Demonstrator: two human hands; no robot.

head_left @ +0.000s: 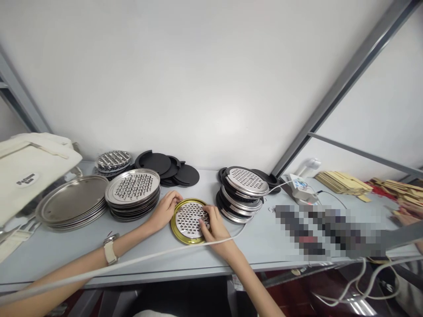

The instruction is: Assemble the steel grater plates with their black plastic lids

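- In the head view, a gold-rimmed dish point(188, 241) sits on the grey table point(206, 185), near the middle, with a round grater disc point(190, 220) lying inside it, holes showing.
- The left hand point(166, 208) is at the dish's left side, its bent fingers by the rim; I cannot tell whether they clamp it. A watch point(110, 254) is on that wrist.
- The right hand point(216, 224) is at the dish's right side, thumb over the disc and fingers bent at its right edge; whether they grip or only rest there, I cannot tell.
- A white cable point(165, 251) runs across both arms.
- To the left of the hands stand a stack of grater plates point(134, 189) and, farther left, a stack of round metal trays point(74, 200).
- Farther back on the left are small grater discs point(114, 160) and overlapping black discs point(160, 164).
- To the right of the dish, a stack of metal and black rounds point(247, 180) is topped by a perforated plate.
- A cream bag point(33, 163) fills the left edge.
- On the right are a small white box point(303, 193), flat yellowish pieces point(342, 182) and another person's hand point(408, 216).
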